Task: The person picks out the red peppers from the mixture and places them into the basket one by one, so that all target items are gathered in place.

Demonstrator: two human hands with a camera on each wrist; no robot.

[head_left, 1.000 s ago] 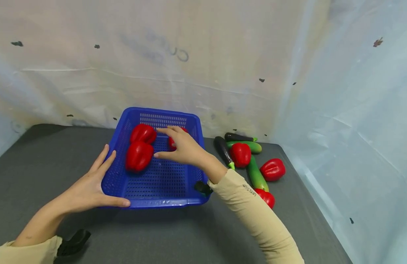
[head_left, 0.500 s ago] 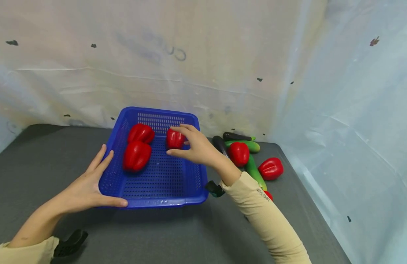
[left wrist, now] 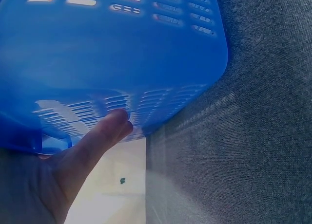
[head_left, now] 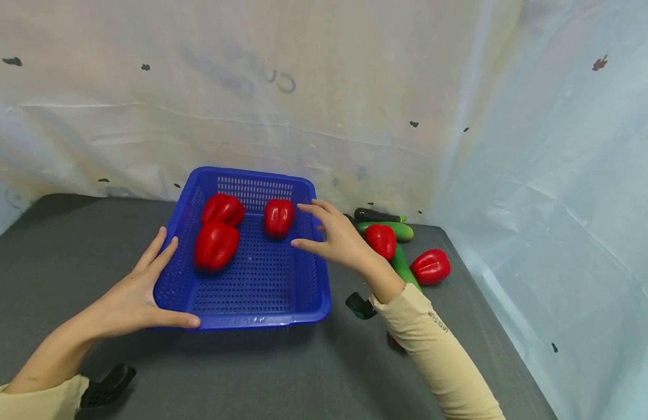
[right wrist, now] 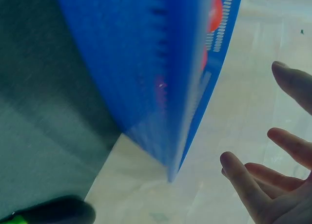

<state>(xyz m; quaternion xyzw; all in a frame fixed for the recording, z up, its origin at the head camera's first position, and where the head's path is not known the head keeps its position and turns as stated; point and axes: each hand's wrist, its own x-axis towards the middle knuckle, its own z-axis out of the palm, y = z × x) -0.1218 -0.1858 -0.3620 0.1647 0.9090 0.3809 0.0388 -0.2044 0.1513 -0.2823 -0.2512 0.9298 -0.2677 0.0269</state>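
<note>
A blue mesh basket (head_left: 261, 321) stands on the dark table with three red bell peppers inside. Two of them, a nearer pepper (head_left: 216, 246) and one behind it (head_left: 222, 210), lie together on the left; the third pepper (head_left: 279, 218) sits alone at the back right. My left hand (head_left: 135, 297) rests on the front left corner, thumb along the front rim and straight fingers against the left side. In the left wrist view a finger (left wrist: 100, 136) overlaps the slotted wall. My right hand (head_left: 342, 236) is above the basket's right rim, fingers spread, holding nothing.
Right of the basket lie an eggplant (head_left: 376, 215), a cucumber (head_left: 401, 231), another cucumber (head_left: 404, 268), and red peppers (head_left: 431, 267). My right forearm and hand partly cover this group. A plastic-covered wall (head_left: 355, 105) rises right behind the table.
My right hand has drawn back rightward from inside the basket, leaving the back-right pepper fully in view. The left hand keeps its place at the corner.
</note>
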